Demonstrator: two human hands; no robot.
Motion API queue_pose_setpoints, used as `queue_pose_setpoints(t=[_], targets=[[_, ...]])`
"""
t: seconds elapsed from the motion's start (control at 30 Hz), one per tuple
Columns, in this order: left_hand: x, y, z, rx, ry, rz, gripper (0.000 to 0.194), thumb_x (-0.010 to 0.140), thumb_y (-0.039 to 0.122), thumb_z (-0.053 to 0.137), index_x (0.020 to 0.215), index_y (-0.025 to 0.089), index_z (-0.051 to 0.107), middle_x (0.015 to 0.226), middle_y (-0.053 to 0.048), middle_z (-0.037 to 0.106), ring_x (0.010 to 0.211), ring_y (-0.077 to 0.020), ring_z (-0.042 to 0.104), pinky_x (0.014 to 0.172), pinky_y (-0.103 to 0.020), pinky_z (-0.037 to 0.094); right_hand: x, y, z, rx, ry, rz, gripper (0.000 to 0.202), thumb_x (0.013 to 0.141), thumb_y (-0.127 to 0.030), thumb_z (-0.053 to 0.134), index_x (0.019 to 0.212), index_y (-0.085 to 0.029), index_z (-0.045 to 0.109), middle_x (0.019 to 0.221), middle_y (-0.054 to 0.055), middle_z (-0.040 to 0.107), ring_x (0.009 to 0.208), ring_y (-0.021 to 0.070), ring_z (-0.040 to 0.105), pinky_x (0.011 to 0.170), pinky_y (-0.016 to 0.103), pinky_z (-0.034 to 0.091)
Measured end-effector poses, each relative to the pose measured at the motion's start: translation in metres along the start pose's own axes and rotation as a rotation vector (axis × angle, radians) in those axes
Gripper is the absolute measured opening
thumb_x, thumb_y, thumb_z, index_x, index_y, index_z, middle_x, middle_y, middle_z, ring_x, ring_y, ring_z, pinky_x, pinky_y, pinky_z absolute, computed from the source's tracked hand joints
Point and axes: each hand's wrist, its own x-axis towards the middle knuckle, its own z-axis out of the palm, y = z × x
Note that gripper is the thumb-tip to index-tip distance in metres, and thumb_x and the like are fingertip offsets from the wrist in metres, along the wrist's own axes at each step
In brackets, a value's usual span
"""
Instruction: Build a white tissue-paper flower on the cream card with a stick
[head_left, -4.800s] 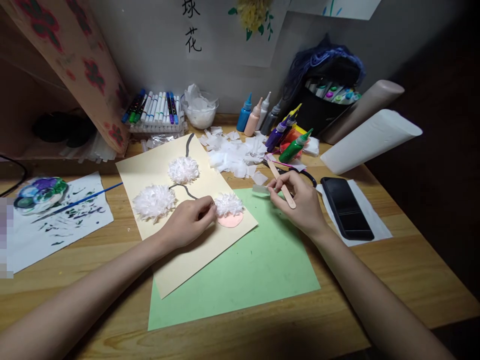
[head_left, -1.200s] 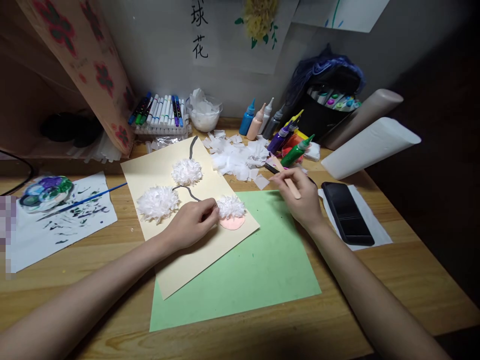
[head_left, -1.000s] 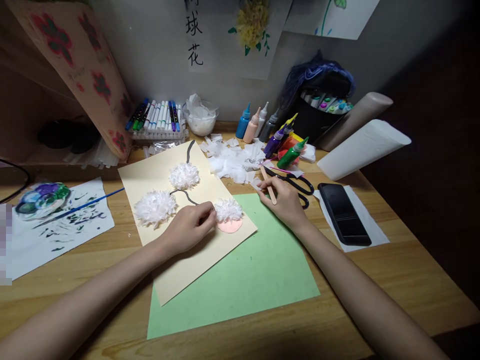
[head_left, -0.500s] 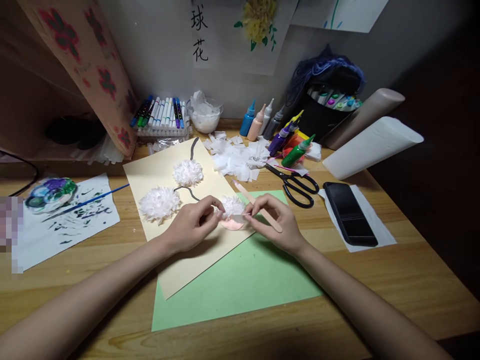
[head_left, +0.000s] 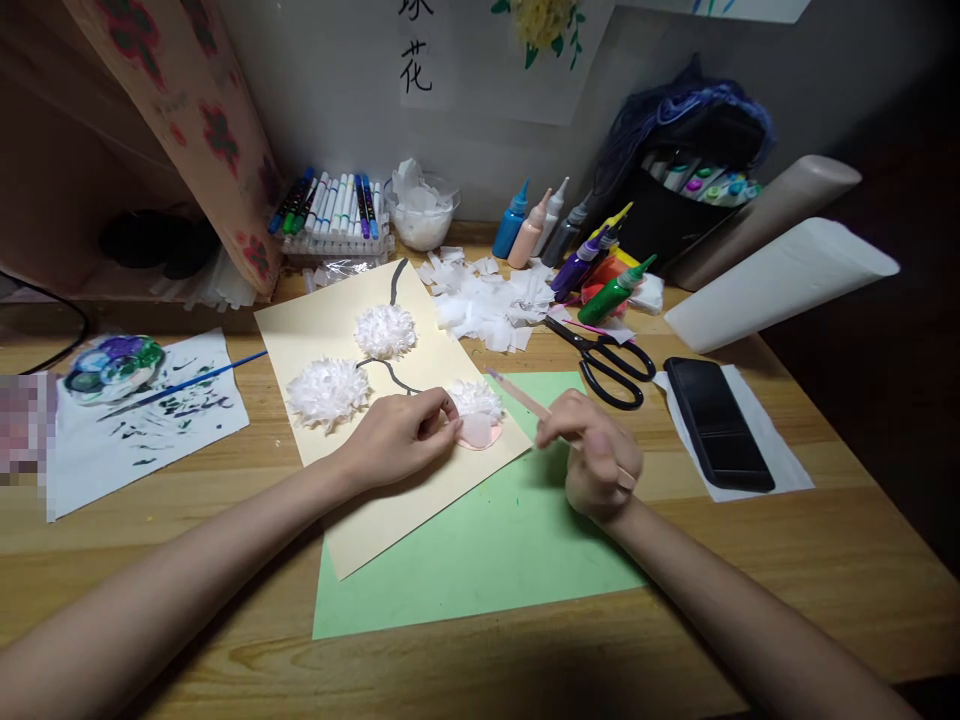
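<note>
The card (head_left: 386, 510) is cream with dark wavy lines (head_left: 397, 283), white flowers (head_left: 328, 393) and a pink patch (head_left: 496, 433); the paper sheet (head_left: 487, 560) is light green. The stick (head_left: 521, 396) is tan, the panel (head_left: 196, 165) pink with red-edged blossoms (head_left: 220, 138).

The person's left forearm (head_left: 202, 560) is bare along all of its visible length, slim and smooth in outline, widest at the edge of the view and narrowing evenly to a slender left wrist (head_left: 341, 478). The right forearm (head_left: 735, 600) is bare as well, with a similar long, tapering shape down to its right wrist (head_left: 622, 518). Both ends toward the elbow run out of view, so any sleeves higher up cannot be told. The left hand (head_left: 397, 435) is ungloved, with a smooth, rounded back and slim fingers (head_left: 431, 403). The right hand (head_left: 596, 462) is ungloved too and slightly blurred; its nails are too small to tell.
</note>
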Motion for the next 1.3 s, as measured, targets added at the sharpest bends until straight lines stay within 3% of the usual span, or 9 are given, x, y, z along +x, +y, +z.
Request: queue_pose_setpoints(t=[0.1, 0.2, 0.4, 0.53, 0.73, 0.97, 1.03, 1.17, 1.3], targets=[[0.0, -0.001, 0.0, -0.003, -0.005, -0.005, 0.015, 0.086, 0.03, 0.049, 0.082, 0.018, 0.055, 0.057, 0.006, 0.048, 0.052, -0.0069, 0.042, 0.052, -0.021, 0.03, -0.003, -0.005, -0.005, -0.047, -0.086, -0.194, 0.045, 0.094, -0.027, 0.024, 0.057, -0.02, 0.049, 0.047, 0.0, 0.041, 0.048, 0.0128, 0.036, 0.051, 0.03, 0.028], [0.0, -0.001, 0.001, -0.005, -0.002, -0.002, 0.014, 0.086, 0.03, 0.049, 0.081, 0.018, 0.054, 0.056, 0.007, 0.047, 0.051, -0.0068, 0.041, 0.052, -0.021, 0.029, -0.004, -0.009, -0.005, -0.123, -0.219, -0.285, 0.045, 0.094, -0.026, 0.021, 0.055, -0.019, 0.043, 0.046, 0.0, 0.039, 0.046, 0.0126, 0.03, 0.049, 0.031, 0.022], [0.001, 0.0, 0.001, -0.004, 0.0, -0.001, 0.014, 0.086, 0.03, 0.049, 0.08, 0.018, 0.052, 0.056, 0.006, 0.047, 0.051, -0.0071, 0.042, 0.052, -0.021, 0.029, 0.001, -0.008, 0.003, -0.227, -0.302, -0.291, 0.046, 0.095, -0.024, 0.019, 0.055, -0.02, 0.041, 0.045, 0.001, 0.042, 0.048, 0.0137, 0.031, 0.049, 0.03, 0.024], [0.002, 0.001, 0.0, -0.054, 0.0, -0.038, 0.012, 0.09, 0.029, 0.044, 0.09, 0.019, 0.05, 0.056, 0.007, 0.051, 0.05, -0.008, 0.042, 0.054, -0.021, 0.03, 0.002, -0.006, 0.005, -0.249, -0.307, -0.247, 0.045, 0.095, -0.024, 0.019, 0.056, -0.021, 0.042, 0.046, 0.001, 0.043, 0.047, 0.014, 0.033, 0.05, 0.031, 0.027], [0.002, 0.001, 0.0, -0.075, 0.02, -0.079, 0.012, 0.092, 0.029, 0.039, 0.091, 0.02, 0.047, 0.059, 0.006, 0.055, 0.052, -0.0092, 0.042, 0.056, -0.022, 0.03, 0.003, -0.007, 0.009, -0.211, -0.311, -0.12, 0.045, 0.096, -0.024, 0.021, 0.056, -0.022, 0.043, 0.047, 0.001, 0.043, 0.046, 0.0139, 0.036, 0.05, 0.031, 0.029], [0.003, 0.002, -0.001, -0.063, 0.022, -0.091, 0.012, 0.091, 0.029, 0.039, 0.091, 0.02, 0.047, 0.059, 0.006, 0.055, 0.051, -0.0091, 0.042, 0.056, -0.022, 0.03, 0.024, -0.009, 0.019, -0.061, -0.116, 0.478, 0.054, 0.095, -0.045, 0.031, 0.048, -0.02, 0.042, 0.042, -0.002, 0.04, 0.037, 0.0094, 0.039, 0.042, 0.026, 0.031], [0.003, 0.002, -0.001, -0.061, 0.019, -0.096, 0.014, 0.091, 0.03, 0.038, 0.09, 0.02, 0.048, 0.059, 0.006, 0.055, 0.051, -0.0093, 0.041, 0.056, -0.022, 0.03, 0.026, -0.006, 0.018, 0.026, -0.081, 0.579, 0.055, 0.093, -0.051, 0.034, 0.048, -0.02, 0.044, 0.039, -0.003, 0.039, 0.035, 0.0087, 0.039, 0.038, 0.025, 0.029], [0.003, 0.002, -0.001, -0.068, 0.018, -0.092, 0.012, 0.091, 0.028, 0.038, 0.09, 0.02, 0.047, 0.06, 0.006, 0.055, 0.051, -0.0091, 0.041, 0.057, -0.023, 0.03, 0.02, 0.0, 0.012, 0.124, -0.001, 0.589, 0.059, 0.092, -0.054, 0.033, 0.047, -0.019, 0.048, 0.037, -0.002, 0.042, 0.033, 0.0077, 0.038, 0.035, 0.024, 0.026], [0.002, 0.002, -0.001, -0.071, 0.017, -0.094, 0.012, 0.091, 0.028, 0.038, 0.089, 0.02, 0.047, 0.057, 0.006, 0.052, 0.051, -0.0095, 0.04, 0.056, -0.023, 0.029, 0.008, -0.003, 0.006, 0.099, 0.063, 0.462, 0.06, 0.092, -0.052, 0.031, 0.043, -0.02, 0.047, 0.034, -0.001, 0.037, 0.032, 0.0094, 0.033, 0.036, 0.028, 0.021]])
